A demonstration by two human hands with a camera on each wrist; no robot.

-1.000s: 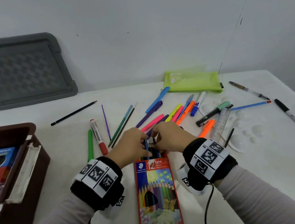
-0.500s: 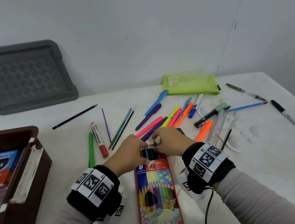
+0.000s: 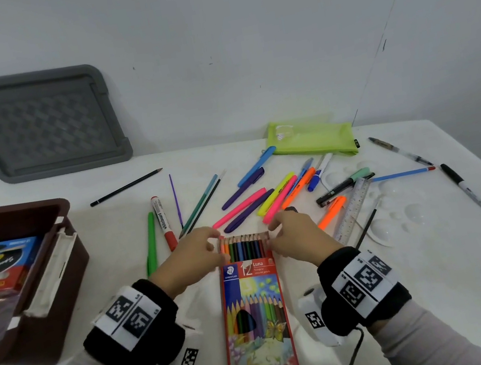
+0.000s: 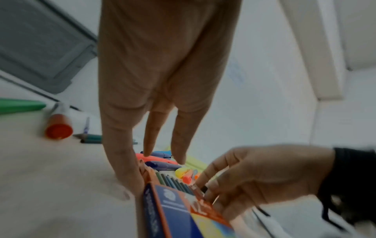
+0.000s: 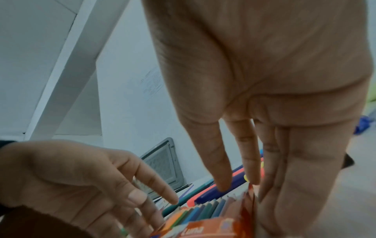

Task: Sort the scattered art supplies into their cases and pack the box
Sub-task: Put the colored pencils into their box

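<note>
The hands are parting: the left hand (image 3: 194,255) and right hand (image 3: 297,236) now flank the pencils (image 3: 244,247), whose ends are showing beyond the pack (image 3: 255,324) mouth. Fingers look relaxed and apart, possibly pinching the side flaps. The pack is lying near-centre on the worktop (image 3: 444,291); loose pens (image 3: 246,203) are crowding its far end, with open room right.

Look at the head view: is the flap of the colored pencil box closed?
No, the pencil box is open at its far end, with pencil tips sticking out.
</note>
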